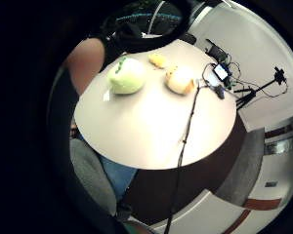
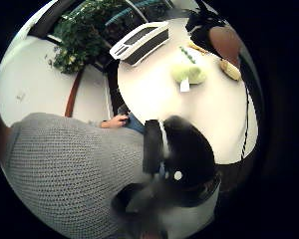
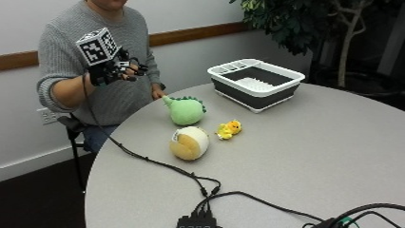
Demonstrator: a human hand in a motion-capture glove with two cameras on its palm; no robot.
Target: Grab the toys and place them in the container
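Since all three toys lie in a loose cluster at the table's left-middle, none has been collected yet. Nearest is the round cream-and-tan plush; just beyond it the small yellow duck and the green dinosaur plush. Farther right sits the white-rimmed container — within easy carrying reach. The gloved right hand is raised at the far left, off the table, fingers loosely curled around nothing — apparently poised before a first reach.

The person wears a grey ribbed knit sweater with long sleeves, blue jeans, and a black strapped glove on the right hand with fingertips left uncovered.
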